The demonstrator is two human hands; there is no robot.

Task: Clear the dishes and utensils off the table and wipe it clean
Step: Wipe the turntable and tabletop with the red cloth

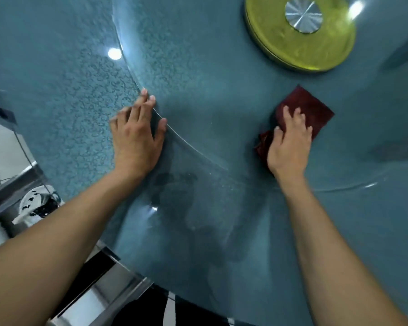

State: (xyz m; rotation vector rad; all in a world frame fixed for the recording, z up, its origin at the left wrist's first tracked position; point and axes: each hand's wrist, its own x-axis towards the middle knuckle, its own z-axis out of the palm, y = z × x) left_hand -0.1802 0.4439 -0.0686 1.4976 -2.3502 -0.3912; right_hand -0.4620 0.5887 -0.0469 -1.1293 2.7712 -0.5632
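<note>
Glass, tinted blue-green, covers most of the view: a round glass turntable (pixel 222 90) sits on a table (pixel 57 90) laid with a blue patterned cloth. Its curved rim runs from the top centre down past the left hand and off to the right. The far and right parts of the table are cut off by the frame, and reflections and dark shadows on the glass near the bottom make its surface hard to read there.

A dark red cloth (pixel 304 111) lies flat on the glass, right of centre. It is folded into a rough square set like a diamond, one corner pointing away from the person; its near part is bunched and hidden under the right hand (pixel 287 142). That hand rests on top of the cloth with fingers spread and bent over it; whether they pinch the fabric cannot be told.

The left hand (pixel 137 132) lies flat with straight fingers on the rim of the glass, well apart from the cloth and to its left. Its fingertips are blurred.

Beyond the cloth, near the top edge, sits a round gold hub (pixel 316 48) with a silver cap (pixel 303 14), partly cut off. At lower left, a shiny metal frame and a bin with a black-and-white liner (pixel 38 203) are only partly visible.
</note>
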